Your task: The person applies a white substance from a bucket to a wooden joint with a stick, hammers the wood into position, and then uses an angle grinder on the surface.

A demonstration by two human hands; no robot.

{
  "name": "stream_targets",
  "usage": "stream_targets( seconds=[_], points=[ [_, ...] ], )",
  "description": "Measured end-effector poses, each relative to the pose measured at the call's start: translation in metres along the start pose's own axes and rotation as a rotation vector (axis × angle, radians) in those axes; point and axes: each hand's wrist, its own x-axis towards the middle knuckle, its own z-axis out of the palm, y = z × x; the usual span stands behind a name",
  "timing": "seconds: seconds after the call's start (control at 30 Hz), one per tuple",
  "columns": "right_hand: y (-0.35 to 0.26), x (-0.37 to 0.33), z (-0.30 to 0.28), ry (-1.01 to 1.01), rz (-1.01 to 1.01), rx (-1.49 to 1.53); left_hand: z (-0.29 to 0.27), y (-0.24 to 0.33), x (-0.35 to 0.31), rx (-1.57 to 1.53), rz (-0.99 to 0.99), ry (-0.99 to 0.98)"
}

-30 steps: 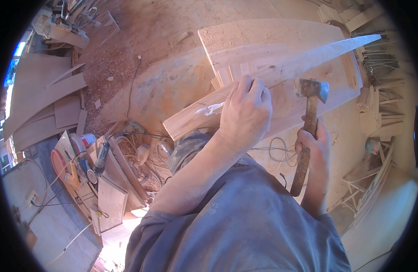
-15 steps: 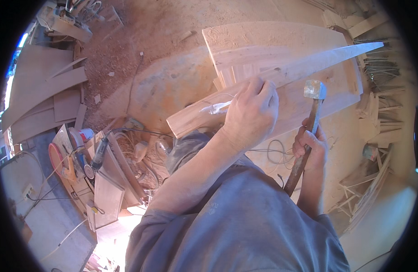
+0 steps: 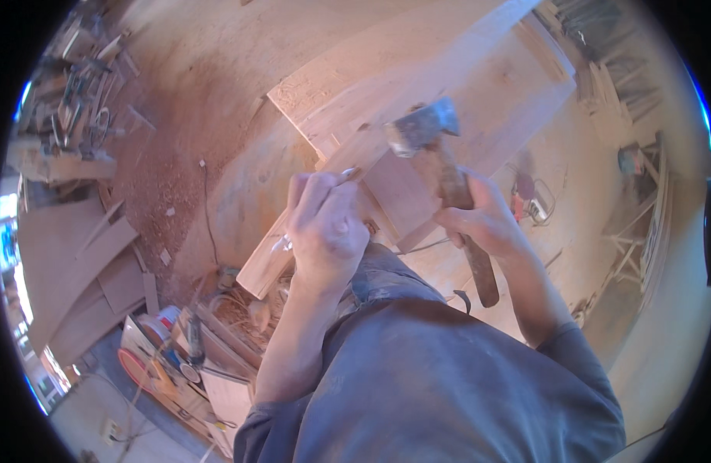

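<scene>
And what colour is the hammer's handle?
The handle is brown; it shows best in the head view.

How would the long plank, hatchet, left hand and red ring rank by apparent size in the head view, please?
1. Long plank
2. Hatchet and left hand: too alike in area to rank
3. Red ring

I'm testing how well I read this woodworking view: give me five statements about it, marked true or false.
1. The right hand grips the dark wooden handle of a metal-headed, hatchet-like hammer. True.
2. The left hand is at a long, pale wooden plank. True.
3. Both hands grip the hammer. False: only the right hand does.
4. The person wears a bright yellow top. False: it is a dark blue-grey cloth top.
5. Flat grey-brown sheets lie at the picture's right edge. False: they are on the left.
</scene>
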Motion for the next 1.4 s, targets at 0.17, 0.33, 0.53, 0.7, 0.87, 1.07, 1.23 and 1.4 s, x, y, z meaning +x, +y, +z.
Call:
stream_targets(
  seconds=[0.17,0.33,0.53,0.7,0.87,1.07,1.23,1.4],
  points=[
    [-0.006,0.006,0.012,-0.077,0.069,0.106,0.004,0.007,0.006,0.044,-0.044,-0.020],
    [0.001,0.011,0.012,-0.147,0.010,-0.124,-0.002,0.012,0.009,0.087,-0.074,-0.061],
    [0.015,0.015,0.016,-0.080,-0.194,-0.391,-0.003,0.016,0.012,0.101,-0.155,-0.104],
    [-0.004,0.012,0.014,-0.118,0.020,-0.204,-0.002,0.017,0.012,0.100,-0.182,-0.092],
    [0.000,0.006,0.024,-0.143,-0.062,-0.293,-0.001,0.016,0.012,0.116,-0.197,-0.115],
    [0.008,0.006,0.017,0.024,-0.150,-0.206,-0.019,0.014,0.019,0.280,-0.142,-0.183],
    [0.008,-0.007,0.019,0.100,-0.432,-0.436,-0.032,-0.002,0.019,0.176,-0.558,-0.316],
    [0.008,-0.002,0.030,0.021,-0.575,-0.776,-0.035,-0.001,0.025,0.224,-0.596,-0.424]
  ],
)
